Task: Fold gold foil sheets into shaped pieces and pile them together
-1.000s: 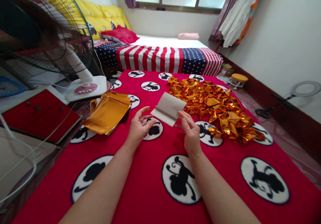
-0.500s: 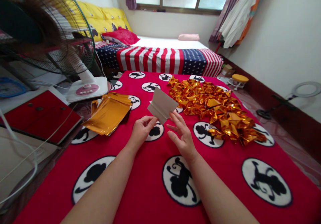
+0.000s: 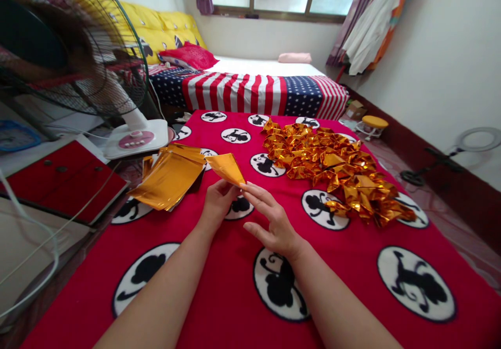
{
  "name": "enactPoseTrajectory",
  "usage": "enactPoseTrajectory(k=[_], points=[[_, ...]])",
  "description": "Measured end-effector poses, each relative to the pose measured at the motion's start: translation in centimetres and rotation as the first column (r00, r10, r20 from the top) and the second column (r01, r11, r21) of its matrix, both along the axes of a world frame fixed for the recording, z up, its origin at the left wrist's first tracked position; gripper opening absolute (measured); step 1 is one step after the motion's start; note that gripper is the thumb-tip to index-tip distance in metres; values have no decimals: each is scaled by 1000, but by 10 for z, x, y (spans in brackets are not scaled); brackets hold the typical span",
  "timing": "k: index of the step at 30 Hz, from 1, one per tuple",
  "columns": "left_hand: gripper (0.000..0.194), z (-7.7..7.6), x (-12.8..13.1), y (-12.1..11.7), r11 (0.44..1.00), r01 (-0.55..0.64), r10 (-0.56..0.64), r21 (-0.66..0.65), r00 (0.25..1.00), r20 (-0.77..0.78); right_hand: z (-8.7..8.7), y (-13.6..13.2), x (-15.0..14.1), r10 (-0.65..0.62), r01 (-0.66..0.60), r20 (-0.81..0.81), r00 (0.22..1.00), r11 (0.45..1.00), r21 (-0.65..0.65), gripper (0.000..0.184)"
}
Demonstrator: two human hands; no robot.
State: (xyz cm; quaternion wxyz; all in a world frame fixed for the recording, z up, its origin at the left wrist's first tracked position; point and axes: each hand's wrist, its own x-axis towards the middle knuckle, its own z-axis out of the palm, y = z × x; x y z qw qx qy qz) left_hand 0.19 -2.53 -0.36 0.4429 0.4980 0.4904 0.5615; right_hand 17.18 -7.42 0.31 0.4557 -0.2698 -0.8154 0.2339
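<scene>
Gold folded shapes (image 3: pixel 332 160) lie heaped; flat sheets (image 3: pixel 170 177) remain. Left hand (image 3: pixel 216 202) pinches one sheet (image 3: pixel 227 168); right hand (image 3: pixel 275 227), loosely spread, touches it.

Both bare forearms, left (image 3: pixel 164 281) and right (image 3: pixel 336 302), enter from the bottom edge, converging forward. Left hand (image 3: pixel 217 201): fingers curled in, thumb up near them, pinch pose. Right hand (image 3: pixel 270 216): fingers extended toward left hand's fingertips, thumb spread well below, wrist angled inward. Right sits slightly lower in view.
</scene>
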Motion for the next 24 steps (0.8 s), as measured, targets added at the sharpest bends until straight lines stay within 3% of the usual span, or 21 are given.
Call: enactPoseTrajectory(k=[6,9,11,14,17,20,24], points=[[33,-5,0,7,993,-102,97,59,992,78,-1,-1,-3,37,-37,-3,999,999,-2,60],[21,-3,-2,4,982,-133,135,131,991,-7,0,-3,-4,-25,19,-67,997,996,-84,36],[12,0,-4,1,967,-135,167,215,976,-140,1,-3,-3,-139,116,-140,980,980,-160,18],[12,4,-8,-3,899,-94,265,427,893,-363,-1,-1,0,-332,255,-268,905,924,-284,18],[16,7,-10,-4,806,-7,395,592,751,-529,-6,2,4,-416,243,-369,831,869,-430,24],[16,8,-9,-6,753,69,486,655,612,-624,-10,5,5,-435,220,-389,812,846,-486,27],[17,10,-6,-11,741,159,479,653,556,-679,-13,8,3,-430,212,-378,820,841,-498,32]])
